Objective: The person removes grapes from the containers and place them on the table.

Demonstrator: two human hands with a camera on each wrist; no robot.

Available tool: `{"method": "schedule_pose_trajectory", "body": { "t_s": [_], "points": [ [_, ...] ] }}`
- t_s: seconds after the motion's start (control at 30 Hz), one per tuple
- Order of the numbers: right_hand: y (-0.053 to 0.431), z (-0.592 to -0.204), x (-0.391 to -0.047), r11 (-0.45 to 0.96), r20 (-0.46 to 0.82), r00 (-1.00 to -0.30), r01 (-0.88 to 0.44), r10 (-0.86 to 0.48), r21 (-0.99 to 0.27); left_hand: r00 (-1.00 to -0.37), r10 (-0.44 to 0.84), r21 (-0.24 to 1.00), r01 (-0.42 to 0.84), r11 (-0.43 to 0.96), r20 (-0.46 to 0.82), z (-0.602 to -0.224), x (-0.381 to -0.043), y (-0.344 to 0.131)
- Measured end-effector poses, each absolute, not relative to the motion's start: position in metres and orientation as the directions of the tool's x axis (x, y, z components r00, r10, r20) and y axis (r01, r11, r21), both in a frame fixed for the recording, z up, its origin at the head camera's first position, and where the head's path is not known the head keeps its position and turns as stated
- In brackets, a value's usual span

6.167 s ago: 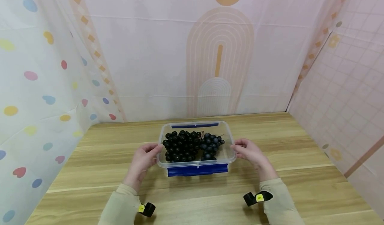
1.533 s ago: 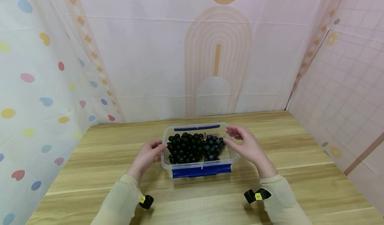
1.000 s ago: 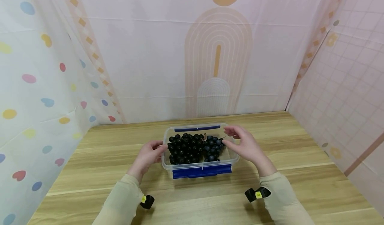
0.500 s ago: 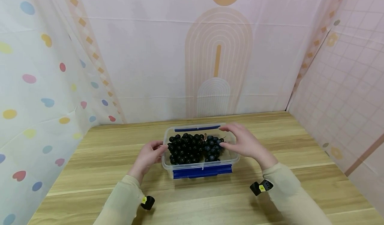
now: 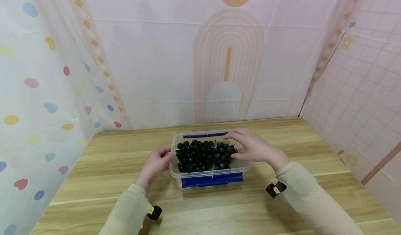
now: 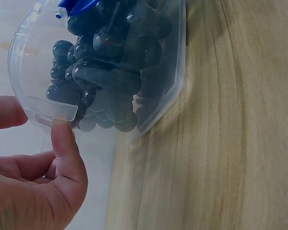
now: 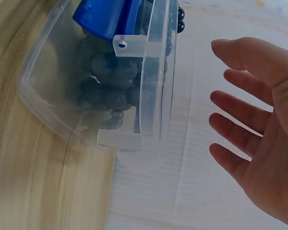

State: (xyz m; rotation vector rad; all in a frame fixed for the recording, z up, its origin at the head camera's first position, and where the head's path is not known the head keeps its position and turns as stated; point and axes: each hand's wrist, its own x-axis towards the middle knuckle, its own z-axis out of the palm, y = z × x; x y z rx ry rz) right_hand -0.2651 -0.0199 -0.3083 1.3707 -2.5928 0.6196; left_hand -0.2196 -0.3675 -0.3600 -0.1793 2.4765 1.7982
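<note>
A clear plastic food container [image 5: 225, 172] with blue side clips stands on the wooden table. Inside lie two bunches of dark grapes: a larger black bunch [image 5: 194, 156] at the left and a smaller bluish bunch [image 5: 222, 155] at the right. My left hand [image 5: 155, 163] pinches the container's left rim between thumb and fingers; the left wrist view shows the thumb [image 6: 65, 139] against the rim's edge. My right hand [image 5: 253, 148] hovers over the container's right end, thumb and fingers spread above the smaller bunch. In the right wrist view, nothing is between its fingers [image 7: 237, 112].
The wooden table [image 5: 200, 210] reaches back to a patterned curtain [image 5: 156, 71]. More curtain [image 5: 363, 99] hangs along the right side, and a dotted one [image 5: 56, 88] on the left. Black wrist cameras [image 5: 154, 212] are strapped to both sleeves.
Earlier both hands held the container's sides. My right hand has let go and moved left over the smaller bunch. The container sits slightly further right; my left hand stays on its rim.
</note>
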Motion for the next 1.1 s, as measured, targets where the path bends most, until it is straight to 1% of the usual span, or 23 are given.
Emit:
{"method": "schedule_pose_trajectory", "body": {
  "t_s": [0.47, 0.63, 1.1],
  "points": [
    [-0.026, -0.314, -0.274, 0.488, 0.26, -0.515, -0.857, -0.817, -0.163, -0.99, -0.051, 0.945, -0.139, 0.297, -0.13, -0.36, -0.22, -0.367],
    [-0.027, -0.315, -0.276, 0.495, 0.234, -0.509, -0.861, -0.829, -0.12, -0.99, -0.055, 0.941, -0.144, 0.306, -0.133, -0.362, -0.222, -0.367],
    [-0.034, -0.319, -0.28, 0.499, 0.159, -0.506, -0.862, -0.848, -0.085, -0.99, -0.047, 0.939, -0.14, 0.315, -0.132, -0.36, -0.221, -0.368]
  ]
}}
